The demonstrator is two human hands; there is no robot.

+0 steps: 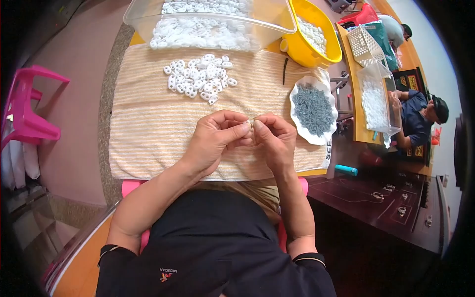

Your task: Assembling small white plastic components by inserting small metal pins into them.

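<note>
My left hand and my right hand meet over the striped towel, fingertips nearly touching. Pinched in my left hand is a small white plastic piece, mostly covered by the fingers. Thumb and forefinger of my right hand are pressed together against it; whatever they hold is too small to make out. Beyond my hands lies a loose pile of white oval pieces with two holes. Right of my right hand, a white scalloped dish holds many small dark grey pieces.
A clear plastic bin of white pieces stands at the far edge, beside a yellow basin. A thin black strip lies near the dish. At right another person sits by a clear container. A pink stool stands left.
</note>
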